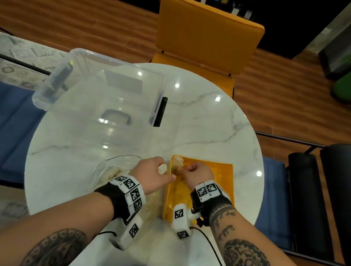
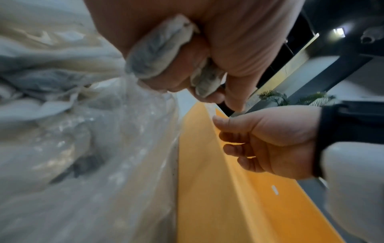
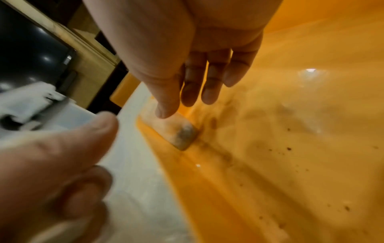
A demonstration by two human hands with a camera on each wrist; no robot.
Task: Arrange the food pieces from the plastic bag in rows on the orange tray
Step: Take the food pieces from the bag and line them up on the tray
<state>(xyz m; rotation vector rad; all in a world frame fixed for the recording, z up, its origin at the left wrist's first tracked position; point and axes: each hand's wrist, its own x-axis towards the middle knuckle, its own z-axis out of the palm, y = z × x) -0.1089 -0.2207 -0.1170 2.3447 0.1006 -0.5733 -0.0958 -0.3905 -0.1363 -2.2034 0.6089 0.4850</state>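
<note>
One food piece (image 3: 174,131) sits in the orange tray's (image 1: 225,178) corner under your right hand's (image 1: 198,173) loose fingertips; your left hand (image 1: 152,173) clutches more, so line those beside it.

Marble table (image 1: 202,122) bears orange tray (image 1: 225,178), plastic bag (image 1: 113,165), clear bin (image 1: 102,89)

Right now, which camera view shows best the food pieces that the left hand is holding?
The left wrist view: the food pieces fill the frame's middle, gripped in the left hand. The head view shows only one small pale end sticking out of the fist. The right wrist view shows that hand's thumb, not its pieces.
</note>
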